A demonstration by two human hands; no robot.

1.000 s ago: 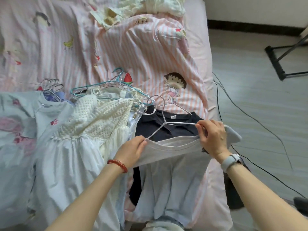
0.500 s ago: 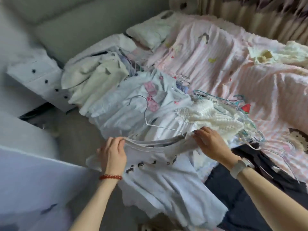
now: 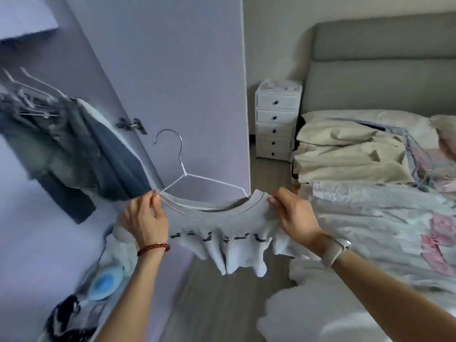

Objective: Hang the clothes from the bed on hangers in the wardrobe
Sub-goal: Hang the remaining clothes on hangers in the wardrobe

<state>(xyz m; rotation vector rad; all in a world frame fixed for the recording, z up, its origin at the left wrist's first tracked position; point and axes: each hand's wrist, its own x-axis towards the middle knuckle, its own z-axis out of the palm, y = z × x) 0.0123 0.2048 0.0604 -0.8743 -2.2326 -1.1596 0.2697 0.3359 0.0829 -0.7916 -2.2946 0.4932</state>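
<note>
Head view: the left hand [image 3: 145,218] pinches the left shoulder of a grey T-shirt [image 3: 222,233], and the right hand [image 3: 293,215] pinches its right shoulder, each grip closed on cloth. A white wire hanger [image 3: 183,174] sits inside the collar, hook up, near the open wardrobe door [image 3: 172,70] on the left. More clothes lie on the bed [image 3: 370,218] at right. The hanger could slip out through the wide collar if the shirt tilts while being carried.
</note>
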